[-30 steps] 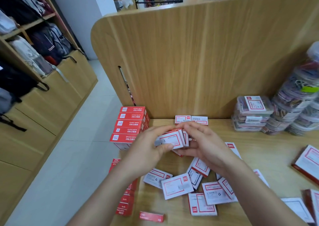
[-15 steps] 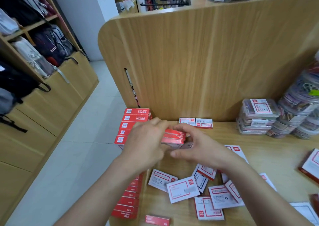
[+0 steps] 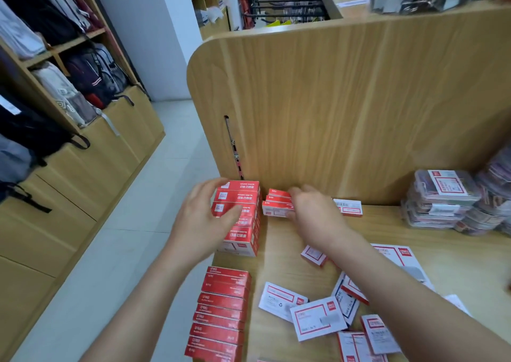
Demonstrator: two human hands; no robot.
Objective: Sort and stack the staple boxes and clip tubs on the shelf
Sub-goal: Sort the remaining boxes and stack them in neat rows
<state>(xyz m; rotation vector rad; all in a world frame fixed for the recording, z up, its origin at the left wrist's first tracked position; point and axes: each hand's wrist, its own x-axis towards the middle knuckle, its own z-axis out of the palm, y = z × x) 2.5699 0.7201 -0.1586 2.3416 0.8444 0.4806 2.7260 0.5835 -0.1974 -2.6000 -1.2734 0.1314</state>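
My right hand (image 3: 315,215) grips a small pile of red and white staple boxes (image 3: 276,202) and holds it on the wooden shelf (image 3: 431,251) against the back panel. Right beside it on the left stands a taller stack of red staple boxes (image 3: 243,195). My left hand (image 3: 201,223) lies against that stack with spread fingers, thumb on its front. Several loose staple boxes (image 3: 318,318) are scattered at the front. Clear flat clip tubs (image 3: 439,201) are piled at the right.
A row of red boxes (image 3: 221,314) lines the shelf's left front edge. One box (image 3: 348,208) lies by the back panel (image 3: 331,112). Blurred round tubs (image 3: 497,190) are heaped at far right. Left of the shelf, an aisle runs past shelves holding backpacks (image 3: 94,79).
Both hands moved back and left from mid-shelf. My right hand carried the small pile to the back panel beside the tall stack; my left hand let go and went onto the tall stack.
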